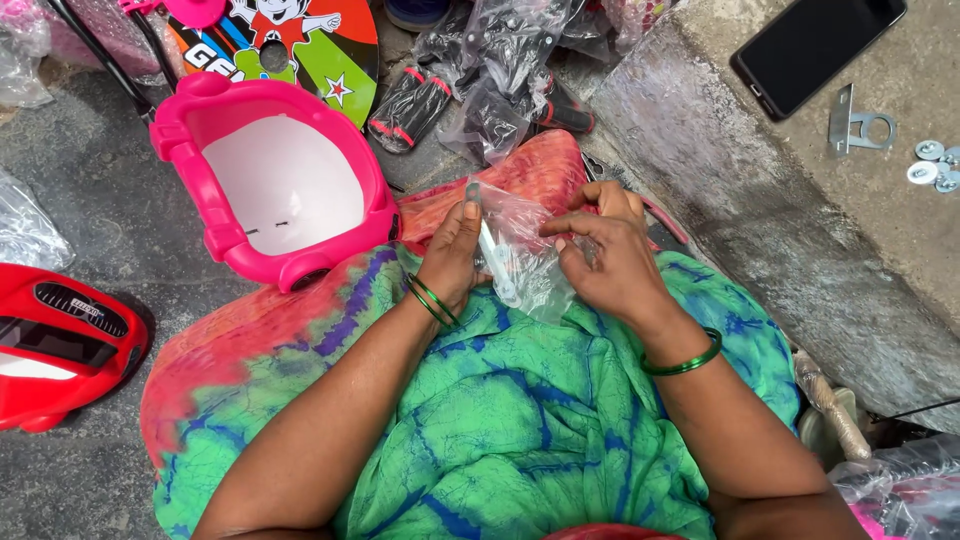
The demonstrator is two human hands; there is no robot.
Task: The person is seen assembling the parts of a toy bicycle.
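Note:
Both hands hold a small clear plastic bag (522, 262) over my lap. A pale flat part shows through the plastic. My left hand (452, 255) grips the bag's left edge, thumb up along it. My right hand (605, 255) pinches the bag's upper right side with bent fingers. Green bangles circle both wrists. My lap is covered by green, blue and orange-red cloth (520, 420).
A pink plastic toy seat (200, 160) lies on the grey floor to the left. A red toy part (60, 345) sits at far left. Bagged black and red grips (480, 90) lie ahead. On the concrete ledge (760, 220) rest a black phone (815, 45), a metal bracket (855, 125) and washers (932, 165).

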